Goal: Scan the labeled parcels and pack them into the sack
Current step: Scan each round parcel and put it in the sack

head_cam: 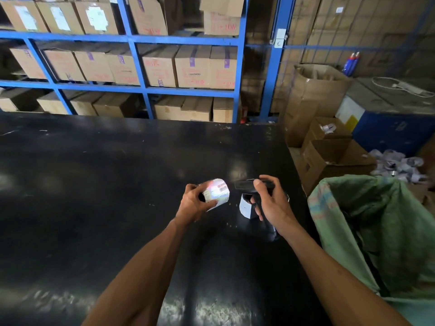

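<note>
Presently, a small white-wrapped parcel with a barcode label [215, 192] is held in the left hand [195, 204], whose fingers and thumb are curled round it so that the label is turned up and towards the right. A black handheld barcode scanner [253, 188] is gripped in the right hand [270, 203], the thumb laid along its top and the fingers wrapped about the handle; its head is pointed at the parcel, just beside it, and a bright patch of light is seen on the label. Both grips are thus closed on what they carry, above the wide black table [106, 184]. Beneath the right hand, a small pale faceted stand [246, 208] is seen resting on the table, partly hidden by the fingers. At the right edge of the table, a large green woven sack [376, 222] is held open, its mouth turned upward; what lies within cannot be made out. Behind the sack, open brown cardboard boxes [329, 158] and a heap of small white parcels [397, 165] are seen on the floor. Blue metal shelving [134, 40] stacked with brown cartons is set beyond the far edge of the table.
</note>
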